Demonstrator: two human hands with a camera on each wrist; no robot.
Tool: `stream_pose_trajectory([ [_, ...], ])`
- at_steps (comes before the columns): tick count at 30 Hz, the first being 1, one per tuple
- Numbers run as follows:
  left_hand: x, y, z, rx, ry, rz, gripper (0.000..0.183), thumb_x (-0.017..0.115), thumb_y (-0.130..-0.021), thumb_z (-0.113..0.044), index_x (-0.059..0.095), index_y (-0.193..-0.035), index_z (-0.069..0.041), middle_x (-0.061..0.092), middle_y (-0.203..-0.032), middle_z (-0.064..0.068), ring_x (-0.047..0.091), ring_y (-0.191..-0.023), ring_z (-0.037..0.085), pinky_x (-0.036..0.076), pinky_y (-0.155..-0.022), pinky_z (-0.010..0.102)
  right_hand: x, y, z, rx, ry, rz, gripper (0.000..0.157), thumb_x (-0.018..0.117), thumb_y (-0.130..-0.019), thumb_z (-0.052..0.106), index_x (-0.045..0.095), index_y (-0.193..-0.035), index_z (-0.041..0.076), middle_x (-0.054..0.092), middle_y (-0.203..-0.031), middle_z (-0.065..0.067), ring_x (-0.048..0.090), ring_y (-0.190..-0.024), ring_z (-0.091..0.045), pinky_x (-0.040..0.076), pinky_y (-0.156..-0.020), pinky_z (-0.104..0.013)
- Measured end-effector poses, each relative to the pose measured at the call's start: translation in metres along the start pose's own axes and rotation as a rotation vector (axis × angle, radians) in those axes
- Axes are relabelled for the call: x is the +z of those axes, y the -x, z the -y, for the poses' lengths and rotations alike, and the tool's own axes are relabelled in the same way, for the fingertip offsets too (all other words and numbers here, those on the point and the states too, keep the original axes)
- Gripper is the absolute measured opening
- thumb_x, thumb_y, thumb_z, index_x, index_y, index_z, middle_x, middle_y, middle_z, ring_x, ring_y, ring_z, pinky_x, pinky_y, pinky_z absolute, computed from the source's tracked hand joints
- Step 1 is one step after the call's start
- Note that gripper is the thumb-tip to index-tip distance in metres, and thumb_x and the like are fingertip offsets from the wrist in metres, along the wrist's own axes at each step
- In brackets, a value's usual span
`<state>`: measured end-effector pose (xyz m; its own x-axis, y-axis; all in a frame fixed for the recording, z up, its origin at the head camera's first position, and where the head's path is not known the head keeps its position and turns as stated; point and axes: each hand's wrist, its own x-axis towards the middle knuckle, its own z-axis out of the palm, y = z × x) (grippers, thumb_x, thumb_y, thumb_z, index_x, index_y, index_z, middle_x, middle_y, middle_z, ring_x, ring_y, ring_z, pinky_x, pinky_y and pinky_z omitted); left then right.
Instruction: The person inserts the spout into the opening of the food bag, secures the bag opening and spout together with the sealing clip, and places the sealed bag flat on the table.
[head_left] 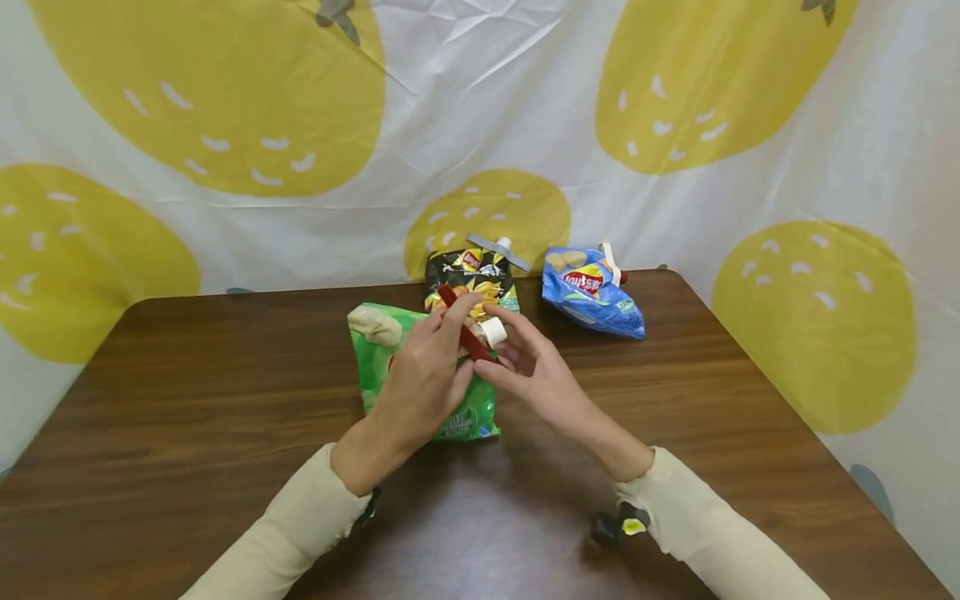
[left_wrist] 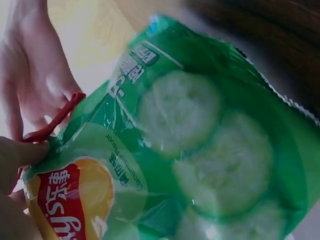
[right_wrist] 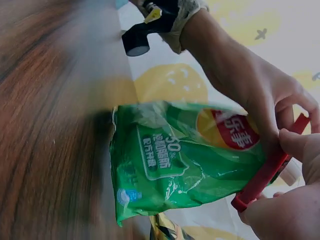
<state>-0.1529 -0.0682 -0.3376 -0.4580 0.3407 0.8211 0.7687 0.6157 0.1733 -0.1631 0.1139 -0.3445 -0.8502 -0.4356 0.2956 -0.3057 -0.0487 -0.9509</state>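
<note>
A green Lay's chip bag [head_left: 366,357] hangs over the table between both hands, its cucumber pictures facing the left wrist camera. Across its top edge lies a red bag clip [right_wrist: 262,179] with a white spout cap [head_left: 493,332]. My left hand [head_left: 422,377] grips the clip and the bag's top from the left, fingers over the bar. At the clip's near end, my right hand [head_left: 542,379] pinches the bar between thumb and fingers. Part of the bag's upper edge is hidden behind the hands.
Behind the hands stands a black Lay's bag [head_left: 448,273] with a grey clip [head_left: 491,248] along its top. To its right a blue Lay's bag [head_left: 581,304] leans, closed by a white clip [head_left: 611,262]. A patterned curtain [head_left: 480,100] hangs behind the brown table [head_left: 225,400].
</note>
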Motion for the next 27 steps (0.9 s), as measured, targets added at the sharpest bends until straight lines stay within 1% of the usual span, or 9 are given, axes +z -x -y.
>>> stream_pose_trajectory([
  [3, 0.000, -0.001, -0.001, 0.010, -0.035, -0.011, 0.074, 0.077, -0.079, 0.003, 0.041, -0.143, -0.004, 0.068, -0.091, 0.011, 0.056, -0.100, 0.028, 0.047, -0.087, 0.042, -0.001, -0.001, -0.001, -0.014, -0.059, 0.007, 0.064, 0.065, -0.093, -0.003, 0.038, -0.150, 0.006, 0.050, -0.141, -0.013, 0.056, -0.121, -0.023, 0.045, -0.103, -0.029],
  [5, -0.001, -0.001, -0.001, 0.018, -0.038, -0.010, 0.075, 0.078, -0.079, 0.002, 0.040, -0.144, -0.004, 0.069, -0.088, 0.010, 0.055, -0.101, 0.028, 0.046, -0.085, 0.042, -0.001, -0.002, -0.002, -0.026, -0.073, 0.010, 0.061, 0.065, -0.093, -0.004, 0.041, -0.149, 0.004, 0.047, -0.145, -0.013, 0.054, -0.126, -0.024, 0.043, -0.105, -0.030],
  [10, -0.002, -0.002, 0.001, 0.023, -0.014, 0.009, 0.078, 0.079, -0.079, 0.001, 0.039, -0.145, -0.006, 0.067, -0.090, 0.009, 0.055, -0.095, 0.027, 0.043, -0.081, 0.043, -0.003, -0.003, -0.006, -0.029, -0.073, 0.002, 0.055, 0.065, -0.093, -0.001, 0.047, -0.145, 0.003, 0.051, -0.143, -0.015, 0.055, -0.126, -0.026, 0.047, -0.102, -0.032],
  [13, -0.001, -0.001, 0.001, 0.034, -0.013, 0.019, 0.076, 0.077, -0.080, 0.003, 0.039, -0.146, -0.006, 0.067, -0.094, 0.010, 0.054, -0.094, 0.028, 0.044, -0.082, 0.044, -0.004, -0.003, -0.008, -0.036, -0.076, -0.006, 0.053, 0.065, -0.093, -0.002, 0.049, -0.144, 0.003, 0.053, -0.141, -0.013, 0.056, -0.124, -0.025, 0.046, -0.102, -0.033],
  [17, 0.000, 0.000, 0.001, 0.043, -0.021, 0.036, 0.070, 0.071, -0.085, 0.003, 0.037, -0.146, -0.007, 0.060, -0.097, 0.012, 0.052, -0.088, 0.028, 0.046, -0.082, 0.041, -0.003, -0.003, -0.009, -0.063, -0.080, -0.024, 0.048, 0.065, -0.093, -0.005, 0.051, -0.139, -0.002, 0.057, -0.135, -0.013, 0.058, -0.120, -0.022, 0.045, -0.105, -0.034],
  [20, 0.001, 0.001, 0.000, 0.024, -0.015, 0.043, 0.069, 0.070, -0.087, 0.002, 0.035, -0.146, -0.008, 0.054, -0.102, 0.014, 0.053, -0.090, 0.028, 0.049, -0.083, 0.039, -0.001, -0.002, -0.009, -0.075, -0.087, -0.039, 0.046, 0.064, -0.092, -0.006, 0.052, -0.136, -0.006, 0.059, -0.131, -0.014, 0.060, -0.117, -0.021, 0.045, -0.104, -0.034],
  [22, 0.001, 0.002, -0.001, 0.003, -0.002, 0.043, 0.069, 0.071, -0.087, 0.002, 0.035, -0.146, -0.009, 0.053, -0.107, 0.016, 0.054, -0.093, 0.028, 0.051, -0.083, 0.038, 0.000, -0.002, -0.010, -0.076, -0.088, -0.048, 0.045, 0.064, -0.092, -0.007, 0.052, -0.136, -0.008, 0.060, -0.129, -0.014, 0.060, -0.117, -0.020, 0.045, -0.104, -0.034],
  [24, 0.002, 0.002, -0.001, -0.021, 0.025, 0.042, 0.071, 0.072, -0.086, 0.003, 0.035, -0.145, -0.009, 0.053, -0.113, 0.018, 0.055, -0.095, 0.028, 0.053, -0.083, 0.038, 0.001, -0.002, -0.011, -0.077, -0.090, -0.056, 0.045, 0.064, -0.091, -0.008, 0.052, -0.135, -0.009, 0.060, -0.129, -0.015, 0.060, -0.117, -0.020, 0.044, -0.105, -0.035],
  [27, 0.003, 0.001, -0.001, -0.049, 0.084, 0.046, 0.075, 0.073, -0.083, 0.006, 0.034, -0.145, -0.007, 0.052, -0.117, 0.018, 0.055, -0.096, 0.027, 0.053, -0.082, 0.037, 0.001, -0.003, -0.011, -0.087, -0.079, -0.075, 0.044, 0.065, -0.090, -0.010, 0.054, -0.133, -0.009, 0.061, -0.126, -0.018, 0.061, -0.115, -0.021, 0.045, -0.105, -0.036],
])
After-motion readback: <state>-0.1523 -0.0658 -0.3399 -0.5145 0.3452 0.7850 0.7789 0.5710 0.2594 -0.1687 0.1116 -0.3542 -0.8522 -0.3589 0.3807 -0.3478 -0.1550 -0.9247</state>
